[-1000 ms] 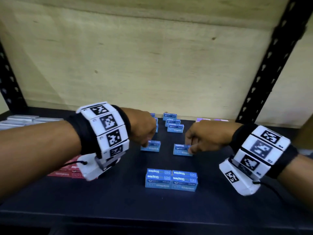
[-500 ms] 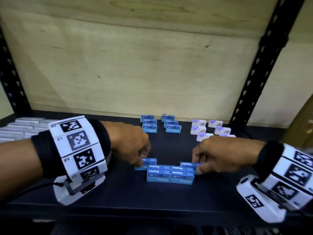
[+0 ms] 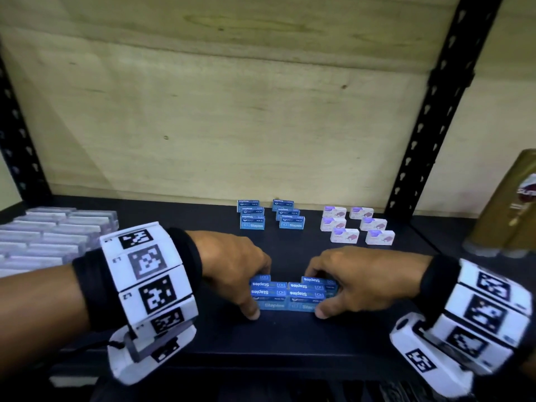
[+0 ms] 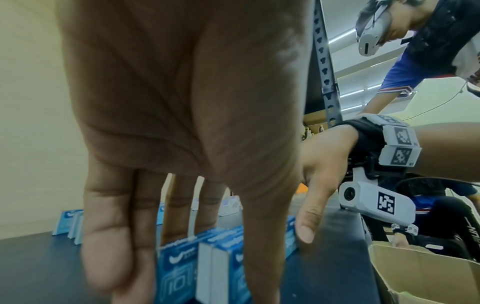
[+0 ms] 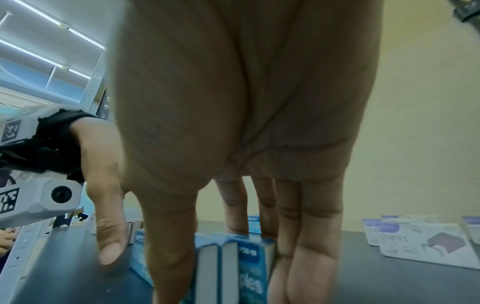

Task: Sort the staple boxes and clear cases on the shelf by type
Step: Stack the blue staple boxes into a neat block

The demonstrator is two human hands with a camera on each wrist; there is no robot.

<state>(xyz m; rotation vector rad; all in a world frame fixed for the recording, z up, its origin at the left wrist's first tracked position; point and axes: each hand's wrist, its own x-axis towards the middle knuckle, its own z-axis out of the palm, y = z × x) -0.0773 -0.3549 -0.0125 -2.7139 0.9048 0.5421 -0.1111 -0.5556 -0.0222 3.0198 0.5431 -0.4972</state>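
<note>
— Both hands sit on the same thing, then? Left hand (image 3: 232,265) and right hand (image 3: 356,274)?

— Yes. Between them is the near block of small blue cardboard staple boxes (image 3: 291,294), standing on the black shelf (image 3: 290,338) close to its front edge. Each hand clamps one end: fingers curled over the far side, thumb down at the near corner.

— Which way does the block run?

— Its long axis lies left to right, across the person, so the hands face each other along it. Neither is nearer; the block is centred between them.

— And its own kind?

— Straight behind, near the back wall, stand two rows of matching blue boxes (image 3: 269,217). White-and-purple staple boxes (image 3: 358,224) stand right of those; clear plastic cases (image 3: 55,236) lie far left.

— So a push straight back?

— Probably. How many boxes make up the block I can't count; the wrist views are mostly palm.
</note>
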